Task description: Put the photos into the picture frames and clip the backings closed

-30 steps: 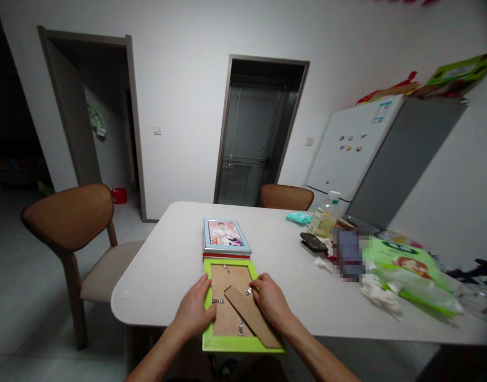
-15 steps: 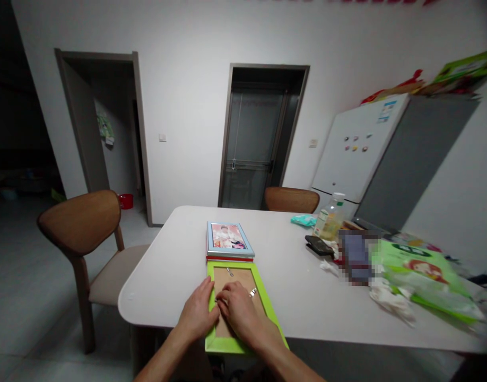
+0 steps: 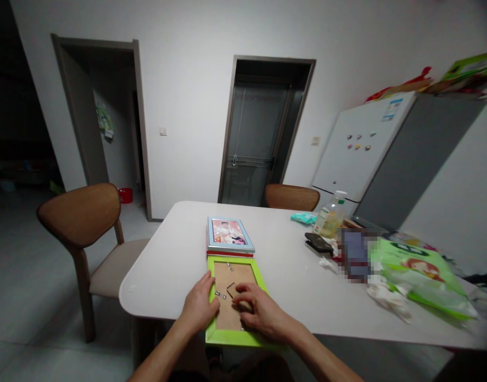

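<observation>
A green picture frame [image 3: 223, 337] lies face down at the table's near edge, its brown backing board [image 3: 223, 315] upward. Small metal clips show at the top [image 3: 229, 267] and left [image 3: 220, 295] of the board, and a dark angled wire piece [image 3: 229, 290] sits near its middle. My left hand [image 3: 200, 301] holds the frame's left border, fingertips and thumb against it. Over the board's right half, my right hand [image 3: 263, 313] is open with bent, parted fingers, hiding the right-side clip. Stacked frames, a light blue one [image 3: 249, 247] on top, lie just beyond.
On the table's right are a bottle [image 3: 330, 216], a black wallet-like item [image 3: 319, 243], crumpled tissues [image 3: 389, 300] and a green plastic package [image 3: 430, 276]. A teal packet [image 3: 303, 218] lies farther back. Wooden chairs stand at the left [image 3: 82, 215] and far side [image 3: 292, 197].
My right hand has moved right from the left clip, uncovering it and the dark wire piece, and now covers the right clip. My left hand stays on the border. The view has tilted slightly.
</observation>
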Available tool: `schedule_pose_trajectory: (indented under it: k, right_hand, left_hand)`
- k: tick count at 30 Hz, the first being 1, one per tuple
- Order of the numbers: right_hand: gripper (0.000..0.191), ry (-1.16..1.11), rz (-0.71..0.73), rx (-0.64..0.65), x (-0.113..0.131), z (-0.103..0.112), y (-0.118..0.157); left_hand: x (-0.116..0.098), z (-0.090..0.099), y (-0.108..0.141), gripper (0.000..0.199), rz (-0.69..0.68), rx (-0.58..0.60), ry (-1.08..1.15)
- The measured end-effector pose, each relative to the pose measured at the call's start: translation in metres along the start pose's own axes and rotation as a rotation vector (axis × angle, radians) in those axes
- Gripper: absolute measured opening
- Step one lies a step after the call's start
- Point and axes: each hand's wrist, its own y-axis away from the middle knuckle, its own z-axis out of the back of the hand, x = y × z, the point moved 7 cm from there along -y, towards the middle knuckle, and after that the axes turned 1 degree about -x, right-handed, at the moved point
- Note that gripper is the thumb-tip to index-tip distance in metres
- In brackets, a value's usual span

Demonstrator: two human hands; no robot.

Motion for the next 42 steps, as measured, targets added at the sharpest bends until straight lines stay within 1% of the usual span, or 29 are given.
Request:
schedule_pose_trajectory:
  k: [2,4,7,9,14,18,21,23,27,31,33,36,39,42]
  right_hand:
    - [0.036,0.004,-0.003,0.086,0.004,-0.005,0.002]
    - [0.033,-0.001,-0.008,0.128,0.006,-0.008,0.003]
    - [0.023,0.011,0.019,0.086,0.008,-0.007,0.001]
    - [0.02,0.027,0.049,0.058,0.01,-0.005,0.001]
    - [0.023,0.019,0.082,0.158,0.009,-0.007,0.005]
    - [0.021,0.001,0.065,0.161,0.005,-0.004,0.007]
    - [0.025,0.008,0.085,0.206,0.006,-0.006,0.006]
    - [0.024,0.006,0.085,0.214,0.006,-0.007,0.006]
    - [0.014,-0.008,0.081,0.11,0.007,-0.006,0.004]
    - [0.016,-0.014,0.081,0.021,0.006,-0.005,-0.006]
    - [0.022,0.049,0.013,-0.077,-0.001,0.0,-0.02]
    - [0.026,0.223,-0.148,-0.219,-0.018,0.006,-0.049]
    - [0.027,0.307,-0.241,-0.266,-0.031,0.003,-0.073]
    - [0.027,0.353,-0.279,-0.296,-0.04,-0.001,-0.084]
  left_hand:
    - [-0.001,0.001,-0.001,0.048,0.016,-0.01,-0.007]
    - [-0.002,0.001,-0.002,0.045,0.032,-0.022,-0.014]
    - [-0.002,0.001,-0.003,0.044,0.048,-0.037,-0.018]
    - [-0.001,0.001,-0.003,0.043,0.054,-0.043,-0.013]
    - [0.0,0.001,-0.002,0.041,0.065,-0.057,0.007]
    - [0.0,0.002,-0.001,0.041,0.064,-0.066,0.014]
    - [0.001,0.001,-0.001,0.041,0.065,-0.068,0.02]
    - [0.001,0.001,-0.001,0.041,0.067,-0.069,0.024]
    - [0.002,0.0,-0.001,0.042,0.073,-0.071,0.034]
    - [0.002,0.001,-0.001,0.043,0.067,-0.07,0.05]
    - [0.001,0.002,-0.001,0.044,0.068,-0.071,0.054]
    - [0.002,0.002,-0.002,0.045,0.067,-0.071,0.048]
    - [0.003,0.001,-0.004,0.046,0.051,-0.065,0.036]
    - [0.003,0.0,-0.004,0.047,0.035,-0.059,0.026]
